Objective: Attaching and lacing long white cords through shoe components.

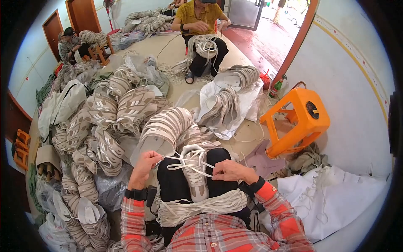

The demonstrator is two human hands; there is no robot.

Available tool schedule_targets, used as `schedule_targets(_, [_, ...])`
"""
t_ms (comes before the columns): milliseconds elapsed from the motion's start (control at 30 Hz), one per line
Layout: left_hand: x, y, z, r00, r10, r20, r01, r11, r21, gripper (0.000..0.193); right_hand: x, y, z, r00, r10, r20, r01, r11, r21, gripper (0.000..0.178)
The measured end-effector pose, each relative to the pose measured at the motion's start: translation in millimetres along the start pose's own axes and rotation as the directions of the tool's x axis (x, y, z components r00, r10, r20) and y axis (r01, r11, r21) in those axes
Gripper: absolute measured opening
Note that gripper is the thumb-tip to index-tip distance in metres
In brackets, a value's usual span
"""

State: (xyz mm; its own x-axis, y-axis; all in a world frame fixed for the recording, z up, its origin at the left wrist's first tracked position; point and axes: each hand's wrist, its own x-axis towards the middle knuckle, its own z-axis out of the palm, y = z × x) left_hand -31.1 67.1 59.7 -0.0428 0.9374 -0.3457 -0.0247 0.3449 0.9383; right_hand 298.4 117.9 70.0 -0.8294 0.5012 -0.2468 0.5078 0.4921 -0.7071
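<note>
A beige and white shoe upper (pixel 196 190) rests between my knees, its toe pointing toward me. Cream shoelace (pixel 179 166) runs through its eyelets, with loops standing out above the tongue. To the left of the upper, my left hand (pixel 145 166) is closed in a pinch on one stretch of the lace. My right hand (pixel 231 170) pinches another stretch on the opposite side, so the lace spans the gap between both hands. Across my lap lies a thick bundle of cream laces (pixel 203 208).
Stacked shoe uppers (pixel 166 128) stand just beyond my knees, and several more heaps (pixel 100 109) spread over the floor at left. An orange stool (pixel 300 111) stands at right, near white sheeting (pixel 336 201). A person in a yellow top (pixel 201 19) sits ahead, with uppers on their lap.
</note>
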Motion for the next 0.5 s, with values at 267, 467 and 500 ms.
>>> schedule_targets(267, [-19, -3, 1, 0.997, -0.063, -0.033, 0.051, 0.956, -0.290, 0.009, 9, 13, 9, 0.988, -0.069, -0.138, 0.071, 0.997, 0.010, 0.024])
schedule_targets(467, [-39, 1, 1, 0.999, -0.046, -0.008, 0.041, 0.942, -0.332, 0.008, 19, 10, 13, 0.995, -0.004, -0.096, 0.010, 0.998, 0.055, 0.024])
schedule_targets(500, [-42, 6, 6, 0.999, -0.045, -0.002, 0.042, 0.942, -0.333, 0.008, 20, 15, 16, 0.994, -0.021, -0.109, 0.027, 0.998, 0.056, 0.024])
